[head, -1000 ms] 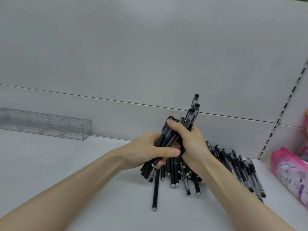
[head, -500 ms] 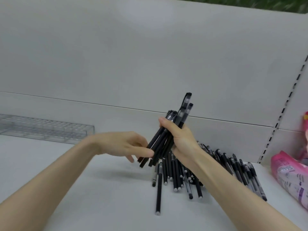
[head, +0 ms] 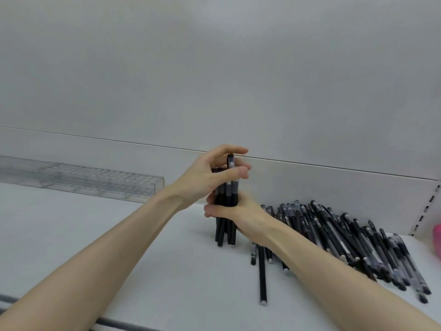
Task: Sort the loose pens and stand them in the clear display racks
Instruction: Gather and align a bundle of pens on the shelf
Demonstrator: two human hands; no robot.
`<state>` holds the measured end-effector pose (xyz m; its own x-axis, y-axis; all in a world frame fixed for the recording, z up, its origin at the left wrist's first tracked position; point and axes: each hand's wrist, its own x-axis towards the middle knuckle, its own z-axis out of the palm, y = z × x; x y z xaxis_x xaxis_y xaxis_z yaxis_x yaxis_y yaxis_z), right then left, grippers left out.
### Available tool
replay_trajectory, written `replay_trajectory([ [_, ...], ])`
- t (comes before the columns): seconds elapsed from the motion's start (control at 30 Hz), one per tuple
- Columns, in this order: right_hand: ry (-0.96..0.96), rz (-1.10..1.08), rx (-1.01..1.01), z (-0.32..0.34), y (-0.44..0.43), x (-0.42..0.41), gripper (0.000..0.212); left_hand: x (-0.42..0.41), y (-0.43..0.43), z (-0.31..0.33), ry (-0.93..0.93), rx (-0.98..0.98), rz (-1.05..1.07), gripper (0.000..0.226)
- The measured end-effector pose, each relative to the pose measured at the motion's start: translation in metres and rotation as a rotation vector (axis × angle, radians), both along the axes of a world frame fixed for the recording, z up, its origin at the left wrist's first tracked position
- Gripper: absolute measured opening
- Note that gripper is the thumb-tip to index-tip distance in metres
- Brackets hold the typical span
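Since the earlier frame, the bundle of slim black plastic pens (head: 223, 231) has been stood upright, ends on the white shelf (head: 143, 259). It is gripped by the right hand (head: 238, 213); its tallest cap is pinched by the curled left hand (head: 207, 177). The clear acrylic rack (head: 95, 180) is seen at 9 o'clock, the loose black pen heap (head: 346, 237) at 4 o'clock.

Your left grip (head: 207, 177) and right grip (head: 241, 212) are bare. Your left forearm (head: 107, 254) and right forearm (head: 334, 266) are bare and slim, tendons raised at each wrist.
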<state>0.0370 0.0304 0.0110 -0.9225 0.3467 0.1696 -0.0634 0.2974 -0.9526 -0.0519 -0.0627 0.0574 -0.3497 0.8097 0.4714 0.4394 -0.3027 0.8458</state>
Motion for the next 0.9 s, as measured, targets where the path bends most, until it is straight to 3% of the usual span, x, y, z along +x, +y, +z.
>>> replay_trajectory([
  [0.33,-0.081,0.071,0.054,0.0,0.005,0.004,0.004,-0.003,0.006,-0.001,0.064,0.024,0.007,0.001],
  [0.6,0.081,0.046,-0.089,0.018,0.013,0.037,0.018,0.03,0.026,0.021,0.008,0.092,-0.047,0.01],
  [0.7,0.139,-0.022,-0.231,0.016,0.033,0.063,0.019,0.041,0.043,0.008,-0.069,-0.006,-0.054,0.025],
  [0.8,0.189,-0.087,-0.273,0.016,0.054,0.083,0.02,0.047,0.053,-0.016,-0.126,-0.1,0.071,0.033],
  [0.9,0.223,-0.146,-0.292,0.015,0.067,0.095,0.015,0.048,0.052,-0.043,-0.038,-0.257,0.174,0.036],
])
